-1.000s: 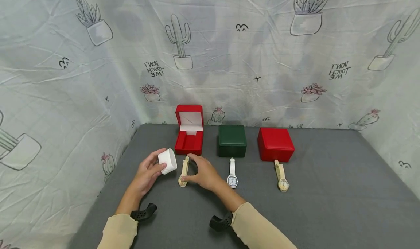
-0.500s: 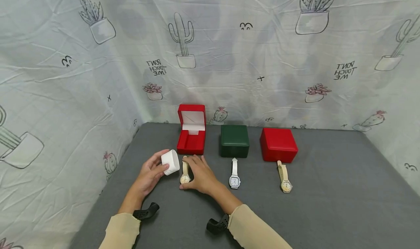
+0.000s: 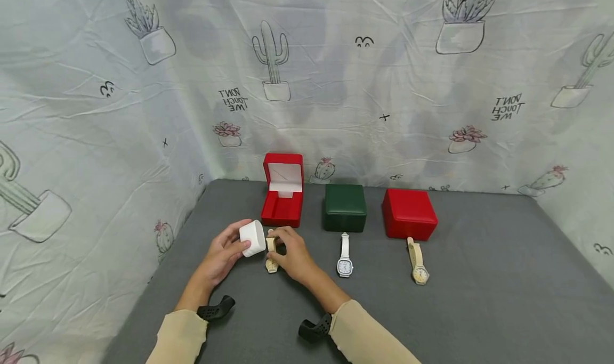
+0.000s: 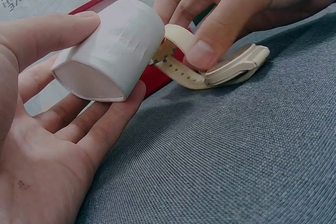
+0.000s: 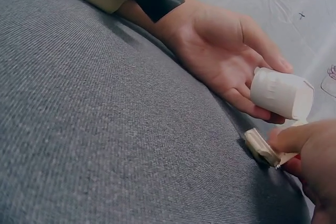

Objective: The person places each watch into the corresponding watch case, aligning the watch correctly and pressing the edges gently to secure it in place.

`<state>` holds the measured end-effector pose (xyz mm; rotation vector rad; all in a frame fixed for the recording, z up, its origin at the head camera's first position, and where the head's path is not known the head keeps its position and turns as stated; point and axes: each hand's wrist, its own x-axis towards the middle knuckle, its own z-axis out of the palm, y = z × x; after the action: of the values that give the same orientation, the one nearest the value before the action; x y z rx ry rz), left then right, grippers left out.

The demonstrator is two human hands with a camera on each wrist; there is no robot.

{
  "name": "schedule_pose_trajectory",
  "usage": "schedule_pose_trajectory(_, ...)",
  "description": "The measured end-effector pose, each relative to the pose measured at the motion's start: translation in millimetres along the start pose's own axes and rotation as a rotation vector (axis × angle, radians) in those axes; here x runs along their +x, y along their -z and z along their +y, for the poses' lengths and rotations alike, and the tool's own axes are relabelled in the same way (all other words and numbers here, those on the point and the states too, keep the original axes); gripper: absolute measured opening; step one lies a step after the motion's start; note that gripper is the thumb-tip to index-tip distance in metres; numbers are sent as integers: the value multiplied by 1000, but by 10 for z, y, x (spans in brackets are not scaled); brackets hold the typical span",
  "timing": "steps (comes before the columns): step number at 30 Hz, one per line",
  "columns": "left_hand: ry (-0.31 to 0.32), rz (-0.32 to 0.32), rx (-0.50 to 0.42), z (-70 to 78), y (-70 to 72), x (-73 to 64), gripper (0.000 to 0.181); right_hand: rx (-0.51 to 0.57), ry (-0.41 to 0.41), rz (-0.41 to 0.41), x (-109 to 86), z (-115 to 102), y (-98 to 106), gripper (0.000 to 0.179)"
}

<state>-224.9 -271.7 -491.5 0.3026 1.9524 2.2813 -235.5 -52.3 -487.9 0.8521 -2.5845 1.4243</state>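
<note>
My left hand (image 3: 221, 258) holds a white watch cushion (image 3: 252, 239) between thumb and fingers, tilted and raised off the table. Close on its right, my right hand (image 3: 293, 256) pinches the strap of a cream wristwatch (image 3: 272, 267). In the left wrist view the watch (image 4: 239, 69) has its strap bent up in a curve near the cushion (image 4: 118, 45), and the right thumb presses on that strap. Part of the strap is hidden by the fingers. Behind the hands stands an open red watch box (image 3: 283, 208), its white-lined lid raised.
A closed green box (image 3: 345, 208) and a closed red box (image 3: 410, 213) stand farther right. Before them lie a white wristwatch (image 3: 345, 265) and another cream wristwatch (image 3: 419, 268). Grey cloth (image 3: 479, 300) covers the table, and a printed curtain (image 3: 326, 87) hangs behind.
My right fingers have closed from a wide spread over the cream watch to a pinch on its strap. The left hand keeps the cushion. The head view has shifted slightly.
</note>
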Motion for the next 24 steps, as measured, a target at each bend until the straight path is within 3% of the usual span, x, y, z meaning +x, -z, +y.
schedule_pose_trajectory(7,6,2,9,-12,-10,7,57,142,24,118,-15,45,-15,38)
schedule_pose_trajectory(14,-9,-31,22,28,-84,26,57,278,-47,177,-28,32,81,33)
schedule_pose_trajectory(19,-71,-72,53,175,-250,84,58,388,-149,196,-75,-188,345,28)
schedule_pose_trajectory(24,-104,-101,83,328,-457,206,58,584,-285,240,-40,-65,430,29)
